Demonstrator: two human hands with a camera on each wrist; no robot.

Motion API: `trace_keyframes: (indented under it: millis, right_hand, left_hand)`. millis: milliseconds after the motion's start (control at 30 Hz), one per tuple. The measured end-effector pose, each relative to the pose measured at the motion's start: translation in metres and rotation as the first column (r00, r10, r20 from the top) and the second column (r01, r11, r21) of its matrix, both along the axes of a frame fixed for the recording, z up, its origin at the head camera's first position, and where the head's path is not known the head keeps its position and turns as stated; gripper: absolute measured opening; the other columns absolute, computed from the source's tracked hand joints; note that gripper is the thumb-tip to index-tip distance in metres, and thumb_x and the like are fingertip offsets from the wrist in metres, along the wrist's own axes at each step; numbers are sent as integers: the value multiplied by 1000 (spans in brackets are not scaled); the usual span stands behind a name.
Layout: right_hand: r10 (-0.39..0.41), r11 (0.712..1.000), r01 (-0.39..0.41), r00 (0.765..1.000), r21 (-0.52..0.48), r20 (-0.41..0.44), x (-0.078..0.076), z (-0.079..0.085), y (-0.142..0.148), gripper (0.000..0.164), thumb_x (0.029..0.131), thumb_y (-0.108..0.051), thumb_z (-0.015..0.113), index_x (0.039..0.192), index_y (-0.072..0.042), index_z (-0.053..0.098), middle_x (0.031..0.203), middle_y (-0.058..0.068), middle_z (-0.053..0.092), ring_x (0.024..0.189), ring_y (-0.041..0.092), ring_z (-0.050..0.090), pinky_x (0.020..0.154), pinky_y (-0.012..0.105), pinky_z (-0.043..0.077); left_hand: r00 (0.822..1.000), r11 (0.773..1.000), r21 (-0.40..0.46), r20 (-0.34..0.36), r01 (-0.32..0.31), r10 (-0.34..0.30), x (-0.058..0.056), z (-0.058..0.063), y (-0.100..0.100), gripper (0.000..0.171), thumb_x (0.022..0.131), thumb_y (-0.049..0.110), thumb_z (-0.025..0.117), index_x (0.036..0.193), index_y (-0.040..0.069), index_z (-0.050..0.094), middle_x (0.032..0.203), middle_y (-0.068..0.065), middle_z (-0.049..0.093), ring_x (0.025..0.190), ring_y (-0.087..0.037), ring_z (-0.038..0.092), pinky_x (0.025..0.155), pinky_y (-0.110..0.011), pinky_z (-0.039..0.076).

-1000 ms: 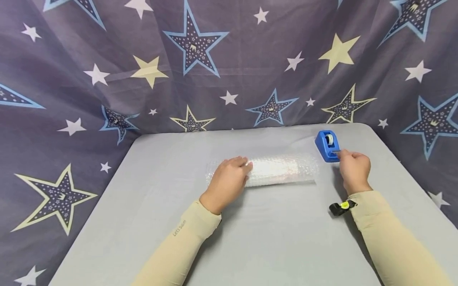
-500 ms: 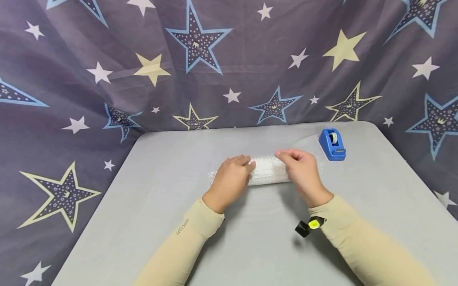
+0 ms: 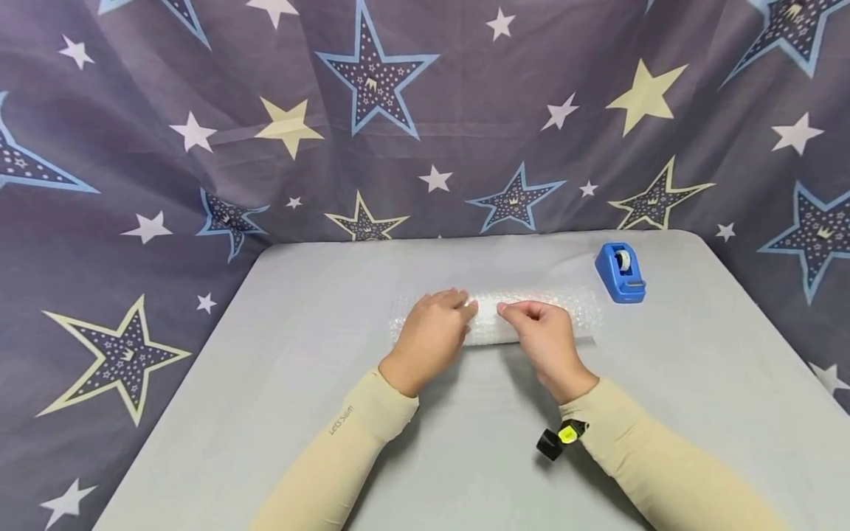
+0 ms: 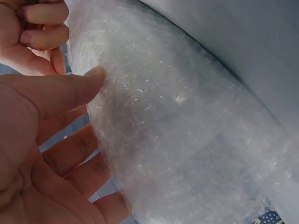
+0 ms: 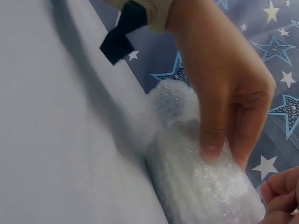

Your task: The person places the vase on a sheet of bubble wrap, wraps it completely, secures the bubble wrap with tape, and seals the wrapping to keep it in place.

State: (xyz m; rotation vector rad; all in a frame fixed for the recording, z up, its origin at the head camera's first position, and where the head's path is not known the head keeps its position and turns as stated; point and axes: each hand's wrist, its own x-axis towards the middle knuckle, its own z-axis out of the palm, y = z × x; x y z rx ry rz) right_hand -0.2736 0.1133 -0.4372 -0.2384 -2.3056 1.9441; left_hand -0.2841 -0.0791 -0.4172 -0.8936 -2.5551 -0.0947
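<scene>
A roll of bubble wrap [image 3: 491,332] lies crosswise on the table, clear and shiny, with a pale thing wrapped inside. My left hand [image 3: 428,335] holds its left half, thumb [image 4: 91,88] on the wrap and the other fingers curving round the far side. My right hand [image 3: 547,335] is over the middle of the roll. Its thumb and forefinger pinch together right at the wrap's surface, on a small piece of tape that is mostly hidden by the fingertips. The two hands are close together, a short gap between their fingertips.
A blue tape dispenser [image 3: 620,273] with a white tape roll stands at the back right of the grey table [image 3: 465,457]. A star-patterned curtain [image 3: 451,133] hangs behind and along the sides. A black wrist camera [image 3: 551,444] juts from the right sleeve.
My right hand has left the tape dispenser with the piece of tape and come left to the bubble wrap, then slightly lower onto it. My left hand keeps its place on the roll.
</scene>
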Motion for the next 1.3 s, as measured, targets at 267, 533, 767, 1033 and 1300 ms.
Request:
trace_keyframes:
  millis: [267,533,767,1033,1300]
  right_hand:
    - [-38,999,39,999,27,-39,4,-7,-3,24,90,-29,79,92,-5,81,84,0,71,81,16,55,70,29,45]
    - [-56,991,65,995,113,-82,2,-11,-3,22,89,-29,79,86,-8,81,77,3,70,70,14,55,61,28,44]
    - [-46,982,69,990,177,-133,0,-14,-1,24,89,-33,79,82,-10,81,66,1,66,54,7,51,50,25,41]
    - [-48,964,100,977,245,-209,0,-15,-1,25,90,-35,79,76,-13,80,59,-2,61,50,9,49,49,26,40]
    - [-52,927,137,969,348,-243,-3,-17,1,32,92,-40,76,71,-16,77,57,-4,61,50,16,53,52,30,41]
  left_hand:
    - [1000,1000,-8,9,-13,13,1,1,1,31,90,16,79,121,13,76,129,-9,72,123,-28,67,97,-55,55]
    - [1000,1000,7,-4,-5,5,1,0,0,32,89,15,80,121,13,77,129,-9,72,123,-28,67,96,-55,56]
    - [1000,1000,7,-23,-4,4,1,0,1,33,88,15,81,121,13,77,128,-9,73,122,-28,68,96,-55,56]
    - [1000,1000,2,-17,-6,6,2,0,1,31,89,16,80,120,13,77,129,-9,72,122,-28,68,96,-55,56]
    - [1000,1000,-9,-27,-9,9,2,0,3,29,88,17,80,117,13,77,127,-9,73,121,-29,68,95,-55,56]
